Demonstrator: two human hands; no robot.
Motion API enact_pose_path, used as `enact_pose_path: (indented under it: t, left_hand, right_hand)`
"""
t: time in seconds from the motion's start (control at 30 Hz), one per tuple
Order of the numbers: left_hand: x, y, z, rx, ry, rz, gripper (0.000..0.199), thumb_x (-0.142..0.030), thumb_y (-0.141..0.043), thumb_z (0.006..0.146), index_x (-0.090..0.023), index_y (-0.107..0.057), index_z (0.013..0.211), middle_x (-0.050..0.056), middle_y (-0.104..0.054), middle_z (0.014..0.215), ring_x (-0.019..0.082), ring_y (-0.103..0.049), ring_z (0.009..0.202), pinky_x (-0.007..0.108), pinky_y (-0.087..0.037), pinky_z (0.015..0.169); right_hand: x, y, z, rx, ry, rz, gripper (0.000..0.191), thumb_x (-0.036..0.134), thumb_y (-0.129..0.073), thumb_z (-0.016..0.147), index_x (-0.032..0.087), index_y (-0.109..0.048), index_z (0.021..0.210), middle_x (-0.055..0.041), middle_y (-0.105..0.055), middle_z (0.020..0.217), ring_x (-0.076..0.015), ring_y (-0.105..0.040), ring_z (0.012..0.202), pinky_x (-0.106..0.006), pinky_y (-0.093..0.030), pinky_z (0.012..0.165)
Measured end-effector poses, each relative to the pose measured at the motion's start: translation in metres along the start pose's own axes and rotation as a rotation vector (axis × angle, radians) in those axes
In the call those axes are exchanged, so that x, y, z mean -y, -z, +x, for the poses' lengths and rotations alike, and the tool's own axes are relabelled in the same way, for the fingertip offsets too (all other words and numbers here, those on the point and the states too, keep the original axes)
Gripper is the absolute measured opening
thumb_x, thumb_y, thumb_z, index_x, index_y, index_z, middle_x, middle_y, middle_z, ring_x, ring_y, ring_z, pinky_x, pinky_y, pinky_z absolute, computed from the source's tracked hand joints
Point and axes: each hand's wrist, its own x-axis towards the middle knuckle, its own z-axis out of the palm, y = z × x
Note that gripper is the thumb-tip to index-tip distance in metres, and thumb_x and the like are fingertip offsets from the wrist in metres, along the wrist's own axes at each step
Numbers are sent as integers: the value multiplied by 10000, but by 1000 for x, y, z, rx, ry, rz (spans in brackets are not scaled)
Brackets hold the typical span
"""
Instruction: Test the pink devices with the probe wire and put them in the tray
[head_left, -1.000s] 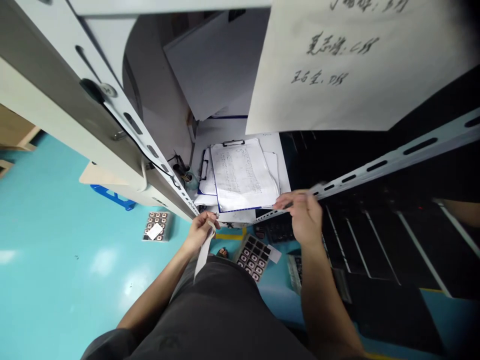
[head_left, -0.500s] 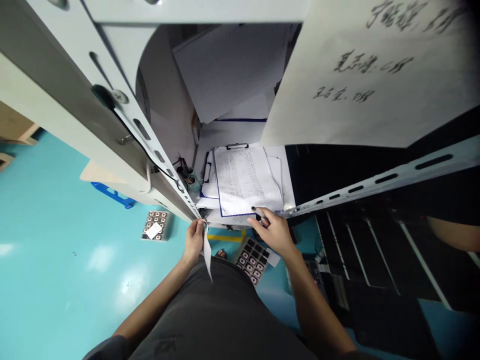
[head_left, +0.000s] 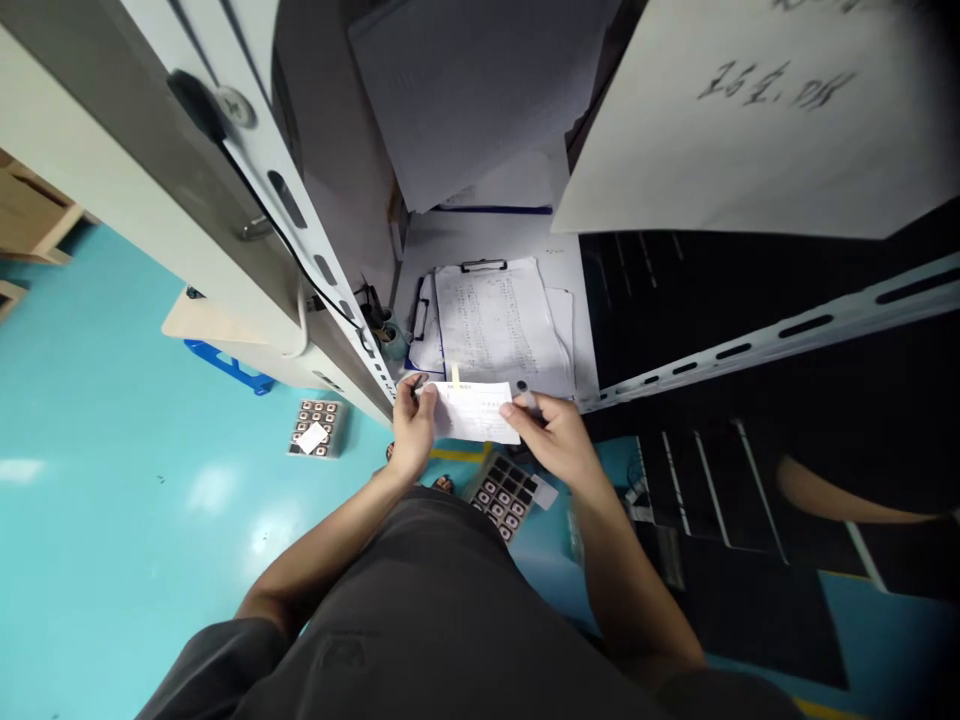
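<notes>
Between my hands a small white printed paper slip (head_left: pixel 474 412) is stretched flat, with a pale yellow strip at its top edge. My left hand (head_left: pixel 412 430) pinches its left end; a small dark piece shows at the fingertips, too small to name. My right hand (head_left: pixel 555 435) is closed on the slip's right end, and a pen (head_left: pixel 527 398) with a dark tip also sits in its fingers. Just beyond the slip, a clipboard (head_left: pixel 484 266) with a printed sheet (head_left: pixel 499 320) lies on the shelf, overlapping another clipboard (head_left: pixel 421 320) at its left.
A cup of pens (head_left: pixel 390 335) stands left of the clipboards. Slotted metal posts (head_left: pixel 300 220) frame the shelf, and a handwritten sheet (head_left: pixel 750 150) hangs at upper right. Trays of parts (head_left: pixel 316 428) sit on the floor. Another person's arm (head_left: pixel 847 495) shows at right.
The slip has risen from hanging in my left hand to lying flat between both hands. My right hand has taken its right end while keeping the pen. The view has shifted slightly.
</notes>
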Motion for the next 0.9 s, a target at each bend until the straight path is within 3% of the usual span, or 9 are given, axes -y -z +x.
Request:
enact_pose_path:
  t: [0.17,0.3,0.47,0.57,0.7,0.8,0.9]
  left_hand:
    - [-21,-17,41,226,-107,125,384,-467,-682,860,-163,-621,1085,60,-685,924,176,-615,798,256,-474,703]
    - [-28,-34,85,258,-165,337,244,-406,-677,865,-166,-662,903,19,-639,754,158,-558,679,256,-416,644]
    - [-26,-50,112,292,-163,660,154,-336,-677,879,-189,-703,917,80,-711,834,246,-650,816,309,-442,718]
    - [-25,-56,114,296,-159,824,194,-344,-652,901,-201,-718,1014,128,-742,901,307,-686,910,352,-467,781]
    - [-25,-59,115,315,-171,949,273,-387,-593,939,-189,-717,1082,167,-755,958,336,-702,945,367,-478,796]
    - [-26,-59,117,322,-174,998,293,-408,-571,953,-188,-718,1078,166,-760,965,324,-708,927,346,-470,755]
    - [-25,-58,120,328,-181,1028,275,-411,-576,951,-202,-721,1054,151,-766,967,311,-711,911,332,-455,722]
  right_hand:
    - [-12,19,55,-190,-48,-42,344,494,-622,842,210,-553,662,26,-426,585,-144,-430,590,-278,-341,557]
    - [-27,26,100,-195,-56,-85,330,475,-629,799,214,-535,622,34,-414,547,-137,-416,552,-281,-318,536]
    - [-35,29,130,-296,-63,-143,273,424,-699,735,221,-553,627,8,-501,557,-174,-494,600,-293,-384,576]
    - [-32,20,140,-395,-32,-90,341,532,-528,882,218,-599,772,-32,-580,680,-207,-587,727,-303,-493,658]
    - [-32,-9,147,-275,24,236,618,690,-251,965,209,-620,844,-50,-611,740,-197,-643,774,-309,-575,683]
    - [-42,-27,148,-151,-18,271,682,800,-321,908,200,-623,787,-13,-535,613,-168,-576,584,-299,-543,551]
    - [-53,-33,147,-118,-31,242,651,809,-421,871,195,-618,778,12,-505,579,-141,-519,497,-287,-495,494]
